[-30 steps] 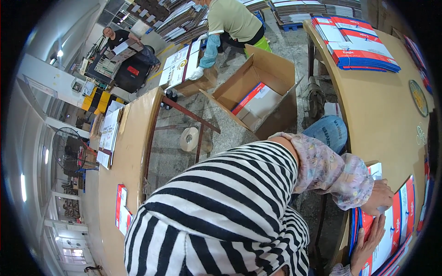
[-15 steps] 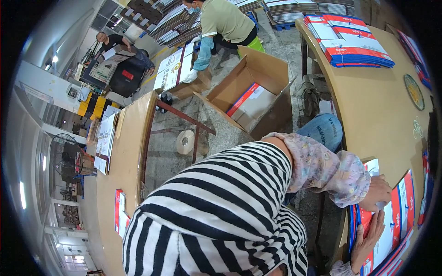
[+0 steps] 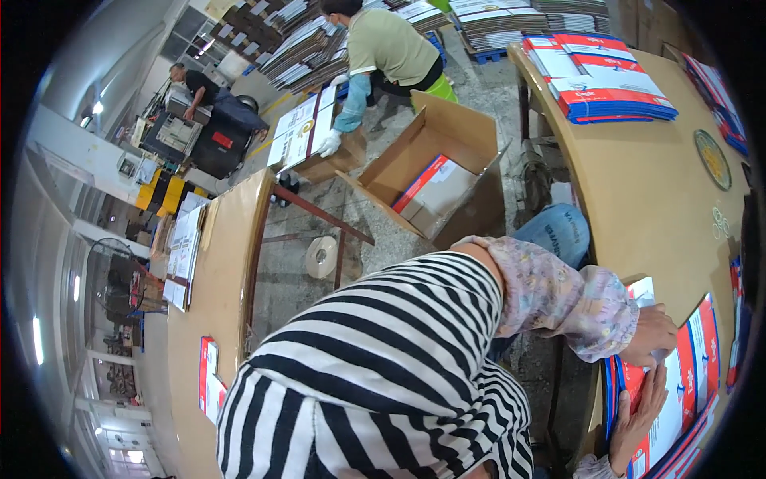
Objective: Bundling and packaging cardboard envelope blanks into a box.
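Left hand [image 3: 656, 339]: resting on the near corner of the top red, white and blue printed sheet [image 3: 678, 383], fingers curled down onto the paper, a small pale piece under the fingertips; whether clamped or merely pressing, cannot tell.
Right hand [image 3: 638, 415]: flat and open, fingers together and stretched along the same sheet, palm down, not closed on anything.
Sleeves: floral pink cuff [image 3: 586, 307] on the left forearm, bunched at the wrist; a matching cuff barely visible at the lower edge by the right wrist.
Printed sheets: stacked at the near right end of the tan worktable [image 3: 638, 191], edges fanned out in blue and red toward the table's rim, both hands on top.
Torso: black-and-white striped shirt [image 3: 375, 375] filling the lower middle of the view.
Farther on the table: another pile of red, white and blue sheets [image 3: 610, 84] at the far end, well apart from the hands; a round dark disc [image 3: 712, 158] between the two piles.
Floor: open cardboard box [image 3: 435, 172] with a flat packet inside, beside the table; roll of tape [image 3: 321, 257] lying near a second table [image 3: 215, 319].
Others: a person in a green shirt and blue sleeve guard [image 3: 387, 52] bending over a smaller box; another person farther back by a machine [image 3: 195, 80].
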A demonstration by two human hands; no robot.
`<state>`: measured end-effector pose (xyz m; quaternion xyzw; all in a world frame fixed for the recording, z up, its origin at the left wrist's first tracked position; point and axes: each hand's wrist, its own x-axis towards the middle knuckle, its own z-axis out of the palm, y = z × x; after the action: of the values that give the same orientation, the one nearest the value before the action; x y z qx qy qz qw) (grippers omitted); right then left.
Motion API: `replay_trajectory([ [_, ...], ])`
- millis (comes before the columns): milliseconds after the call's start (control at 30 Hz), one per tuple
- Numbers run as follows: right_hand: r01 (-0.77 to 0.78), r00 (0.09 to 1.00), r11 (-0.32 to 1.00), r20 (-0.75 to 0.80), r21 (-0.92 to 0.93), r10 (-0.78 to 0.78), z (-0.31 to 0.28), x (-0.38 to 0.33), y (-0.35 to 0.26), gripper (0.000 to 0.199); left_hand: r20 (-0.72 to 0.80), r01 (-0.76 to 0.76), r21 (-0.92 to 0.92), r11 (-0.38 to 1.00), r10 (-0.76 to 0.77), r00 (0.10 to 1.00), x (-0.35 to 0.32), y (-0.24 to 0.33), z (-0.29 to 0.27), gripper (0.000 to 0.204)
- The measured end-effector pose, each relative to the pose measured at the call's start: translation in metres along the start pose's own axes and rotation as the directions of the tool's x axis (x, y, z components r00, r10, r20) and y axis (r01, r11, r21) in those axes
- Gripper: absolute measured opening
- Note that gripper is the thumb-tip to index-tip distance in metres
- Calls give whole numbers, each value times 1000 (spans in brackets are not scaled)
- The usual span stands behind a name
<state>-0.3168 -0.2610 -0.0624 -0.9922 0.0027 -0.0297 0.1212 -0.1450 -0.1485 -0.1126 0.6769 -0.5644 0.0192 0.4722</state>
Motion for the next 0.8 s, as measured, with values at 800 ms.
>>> replay_trajectory([
  [800,40,999,999,5,7,-40,-16,0,-3,58,60,-46,8,999,45,997,11,-1,4,28],
])
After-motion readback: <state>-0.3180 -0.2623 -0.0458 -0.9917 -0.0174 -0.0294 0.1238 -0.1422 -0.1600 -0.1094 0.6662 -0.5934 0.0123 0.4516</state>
